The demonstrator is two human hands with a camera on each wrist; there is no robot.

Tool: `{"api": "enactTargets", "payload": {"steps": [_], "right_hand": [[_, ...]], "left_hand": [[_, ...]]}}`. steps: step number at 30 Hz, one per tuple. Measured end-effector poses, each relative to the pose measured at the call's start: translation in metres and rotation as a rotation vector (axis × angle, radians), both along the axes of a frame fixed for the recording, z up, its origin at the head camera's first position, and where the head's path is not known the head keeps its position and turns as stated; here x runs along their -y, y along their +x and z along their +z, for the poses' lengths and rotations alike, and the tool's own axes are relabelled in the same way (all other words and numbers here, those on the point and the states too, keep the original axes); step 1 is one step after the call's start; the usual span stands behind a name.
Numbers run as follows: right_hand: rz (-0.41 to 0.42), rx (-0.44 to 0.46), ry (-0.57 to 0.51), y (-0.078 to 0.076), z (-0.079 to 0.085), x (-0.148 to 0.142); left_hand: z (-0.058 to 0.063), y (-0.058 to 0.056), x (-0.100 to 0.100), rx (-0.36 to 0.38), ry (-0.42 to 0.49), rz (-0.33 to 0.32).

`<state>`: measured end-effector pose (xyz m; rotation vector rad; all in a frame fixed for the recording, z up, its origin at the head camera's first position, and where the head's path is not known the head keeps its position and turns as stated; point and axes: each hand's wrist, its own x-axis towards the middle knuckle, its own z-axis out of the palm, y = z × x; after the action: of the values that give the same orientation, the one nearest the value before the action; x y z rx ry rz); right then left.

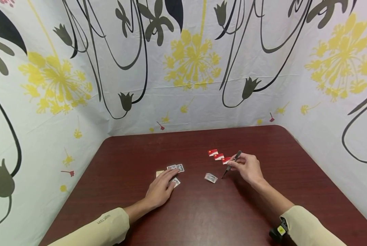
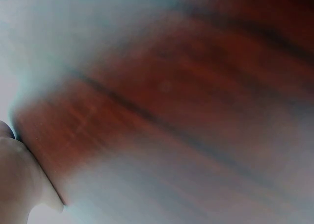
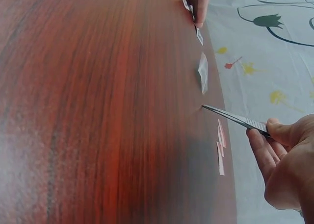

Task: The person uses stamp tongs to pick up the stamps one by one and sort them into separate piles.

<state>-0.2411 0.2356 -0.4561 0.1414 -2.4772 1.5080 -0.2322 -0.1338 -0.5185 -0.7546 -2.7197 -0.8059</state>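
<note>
My right hand [image 1: 248, 168] pinches a pair of tweezers [image 3: 234, 117] between thumb and fingers. Their tips point down close over the table, just right of a small pile of grey printed stamps [image 1: 211, 177]. On the left, my left hand [image 1: 161, 188] lies with fingers extended over several small stamps. Grey stamps [image 1: 180, 167] show beyond its fingertips, another stamp [image 1: 176, 182] shows by the thumb, and a yellowish piece [image 1: 159, 173] is partly covered. Three red-and-white stamps [image 1: 213, 152] form a slanting row beyond the tweezers, the nearest partly behind my right fingers.
The dark red-brown wooden table [image 1: 183, 215] reaches back to a white cloth wall [image 1: 202, 112] with flower prints, which also encloses both sides. A black wrist device [image 1: 277, 234] sits at my right cuff. The left wrist view is mostly blurred.
</note>
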Motion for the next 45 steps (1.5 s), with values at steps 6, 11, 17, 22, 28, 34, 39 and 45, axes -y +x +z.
{"api": "enactTargets", "payload": {"steps": [6,11,17,22,28,34,39,45], "right_hand": [[-0.010,-0.002,0.015,0.002,0.001,0.001],[-0.012,-0.010,0.005,0.003,0.002,0.002],[0.012,0.026,-0.151,0.003,0.001,0.010],[0.036,0.057,-0.330,-0.001,-0.001,0.021],[0.038,0.102,-0.431,-0.008,-0.005,0.032],[0.046,0.133,-0.502,-0.016,-0.010,0.043],[0.040,0.133,-0.523,-0.022,-0.012,0.050],[0.052,0.146,-0.531,-0.029,-0.013,0.056]], "left_hand": [[0.001,0.000,0.000,-0.008,0.012,-0.006],[0.000,0.000,-0.001,-0.023,0.019,-0.010],[-0.001,0.000,0.000,-0.026,0.018,-0.019],[-0.001,0.000,-0.001,-0.029,0.015,-0.018],[0.000,-0.001,-0.001,-0.019,0.032,-0.009],[0.000,-0.001,-0.002,0.028,0.094,0.007],[-0.001,-0.003,0.000,0.042,0.137,0.001],[0.002,-0.007,0.001,-0.034,0.165,-0.047]]}}
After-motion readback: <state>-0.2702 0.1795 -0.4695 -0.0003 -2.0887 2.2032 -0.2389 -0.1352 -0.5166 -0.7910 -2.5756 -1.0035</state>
